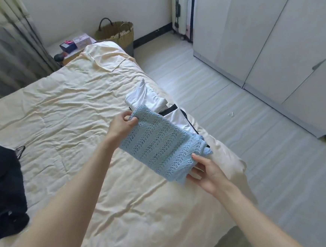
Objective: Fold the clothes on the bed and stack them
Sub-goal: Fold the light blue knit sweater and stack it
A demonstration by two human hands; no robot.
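A folded light-blue openwork knit top [159, 143] hangs just above the bed's right side, held at both ends. My left hand [122, 124] pinches its far corner. My right hand [206, 170] grips its near edge from below. Partly under the knit lies a stack of folded white clothes [146, 97] with a black-and-white piece [177, 116] on the cream bed sheet [69, 111]. An unfolded black garment [4, 186] lies at the bed's left edge.
A woven basket [116, 32] and a bedside table with small boxes [76, 43] stand beyond the bed's far end. White wardrobes [278, 36] line the right wall, with a suitcase [185, 12] beside them. Grey curtains [6, 48] hang at the left.
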